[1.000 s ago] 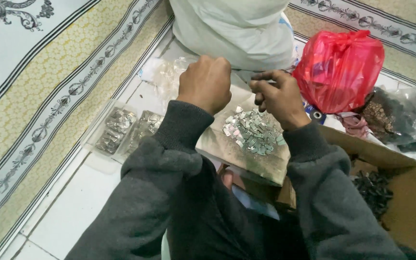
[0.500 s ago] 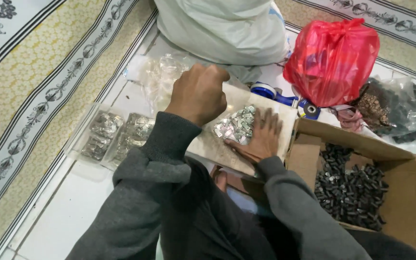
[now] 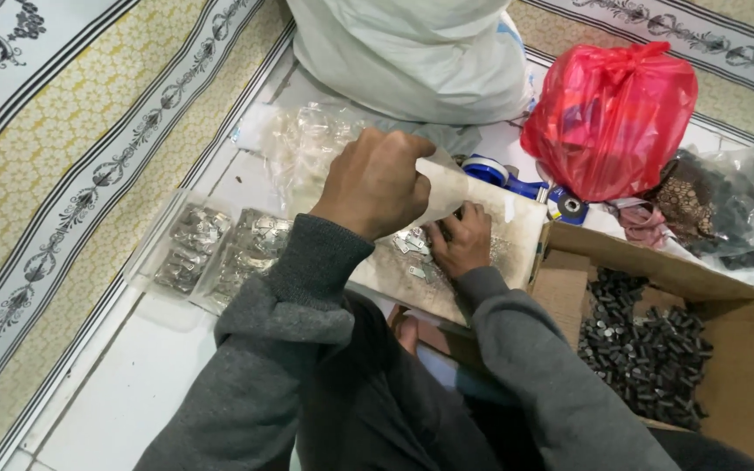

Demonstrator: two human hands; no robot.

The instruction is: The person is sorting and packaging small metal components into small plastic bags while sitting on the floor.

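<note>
My left hand (image 3: 377,183) is closed around a small clear plastic bag (image 3: 442,187), held just above a pale board (image 3: 517,231) resting on my lap. My right hand (image 3: 462,240) lies on the board with its fingers curled over small silvery metal pieces (image 3: 412,249); a few of them lie loose beside it. The bag's mouth points toward my right hand. What sits under the right fingers is hidden.
A cardboard box (image 3: 743,366) of small dark cylindrical parts stands at the right. A red plastic bag (image 3: 613,118), a white sack (image 3: 412,52), a blue tape dispenser (image 3: 517,183), dark bags (image 3: 726,209) and clear packets of metal pieces (image 3: 220,249) lie on the white tiles; a patterned rug (image 3: 63,166) lies left.
The heap of silvery pieces on the board has shrunk to a few loose ones. My right hand slid toward the bag's mouth, and my left hand now holds the bag at it.
</note>
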